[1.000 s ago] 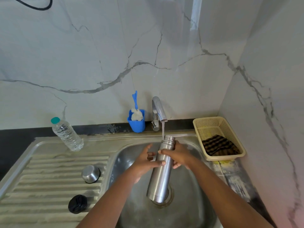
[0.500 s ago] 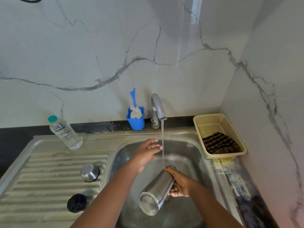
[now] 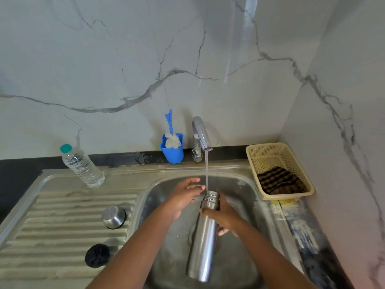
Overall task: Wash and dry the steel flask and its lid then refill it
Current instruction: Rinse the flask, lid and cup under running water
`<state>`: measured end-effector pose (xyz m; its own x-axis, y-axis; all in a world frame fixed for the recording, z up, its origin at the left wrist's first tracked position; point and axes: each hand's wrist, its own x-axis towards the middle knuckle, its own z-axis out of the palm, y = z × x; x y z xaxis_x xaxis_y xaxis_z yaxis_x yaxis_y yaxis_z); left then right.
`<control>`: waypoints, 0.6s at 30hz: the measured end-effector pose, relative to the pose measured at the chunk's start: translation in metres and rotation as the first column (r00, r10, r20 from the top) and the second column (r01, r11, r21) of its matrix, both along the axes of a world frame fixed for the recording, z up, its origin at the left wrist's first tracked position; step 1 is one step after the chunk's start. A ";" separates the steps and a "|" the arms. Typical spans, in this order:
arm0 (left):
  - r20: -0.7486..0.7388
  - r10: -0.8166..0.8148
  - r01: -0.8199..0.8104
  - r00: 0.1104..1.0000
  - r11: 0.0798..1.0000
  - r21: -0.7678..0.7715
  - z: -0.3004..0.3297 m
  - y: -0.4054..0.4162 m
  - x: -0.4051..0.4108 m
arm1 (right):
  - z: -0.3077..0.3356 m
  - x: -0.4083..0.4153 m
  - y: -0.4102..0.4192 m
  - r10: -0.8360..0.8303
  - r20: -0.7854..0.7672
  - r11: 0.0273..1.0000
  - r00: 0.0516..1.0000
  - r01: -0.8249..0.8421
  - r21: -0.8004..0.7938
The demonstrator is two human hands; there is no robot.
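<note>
Low in the frame's center, the right hand wraps the steel flask near its neck, held upright over the sink. The left hand hovers beside it, fingers spread. To rinse well, center the mouth under the tap stream above.

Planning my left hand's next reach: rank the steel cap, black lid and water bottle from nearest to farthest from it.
From the left hand:
1. Steel cap, on the drainboard, lower left.
2. Water bottle, back left, and black lid, front left: too close to call.
</note>
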<state>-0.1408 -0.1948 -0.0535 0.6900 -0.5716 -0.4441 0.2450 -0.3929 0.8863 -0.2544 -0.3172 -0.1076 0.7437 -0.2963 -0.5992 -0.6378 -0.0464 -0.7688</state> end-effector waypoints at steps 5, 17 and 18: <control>0.047 0.041 -0.039 0.998 0.998 -0.042 0.005 -0.009 0.000 | 0.023 0.020 -0.003 0.158 0.008 0.889 0.987 -0.139 -0.436; 0.088 0.104 -0.088 0.991 0.981 -0.173 0.017 -0.040 0.008 | 0.057 0.025 -0.001 0.147 0.013 0.571 0.989 -0.074 -0.818; 0.101 0.104 -0.083 0.989 0.978 -0.193 0.017 -0.039 0.009 | 0.057 0.024 -0.003 0.160 0.029 0.560 0.987 -0.067 -0.826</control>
